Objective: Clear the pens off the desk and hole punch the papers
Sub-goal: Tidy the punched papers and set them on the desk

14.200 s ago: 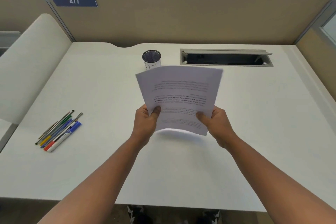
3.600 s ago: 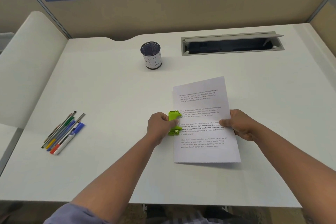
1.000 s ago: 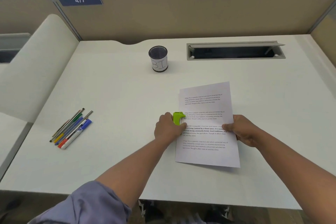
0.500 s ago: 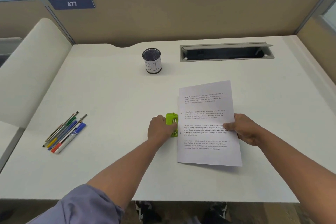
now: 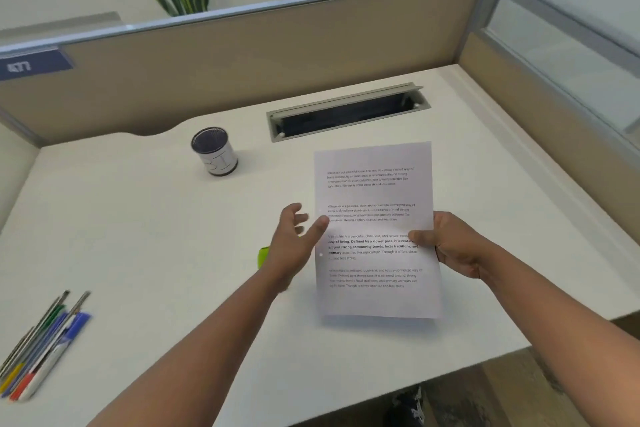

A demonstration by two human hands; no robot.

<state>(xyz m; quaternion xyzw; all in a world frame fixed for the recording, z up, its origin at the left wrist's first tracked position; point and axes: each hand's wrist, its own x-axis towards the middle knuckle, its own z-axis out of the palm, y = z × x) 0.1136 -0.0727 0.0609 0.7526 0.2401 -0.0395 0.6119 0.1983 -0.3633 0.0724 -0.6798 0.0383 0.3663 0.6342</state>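
Printed papers (image 5: 375, 229) are lifted a little off the white desk (image 5: 145, 246), with two small punched holes showing near their left edge. My right hand (image 5: 450, 244) grips their right edge, thumb on top. My left hand (image 5: 294, 239) hovers just left of the papers with fingers spread, its thumb at the paper's left edge. The green hole punch (image 5: 263, 257) lies on the desk, mostly hidden under my left wrist. Several pens (image 5: 41, 347) lie bundled at the desk's near left.
A black mesh pen cup (image 5: 214, 152) with a white label stands at the back middle. An open cable tray slot (image 5: 348, 112) is set into the desk at the back right. Tan partition walls enclose the desk at the back and right.
My left hand has let go of the green hole punch and opened beside the papers. My right hand has raised the papers off the desk. The camera swung to the right.
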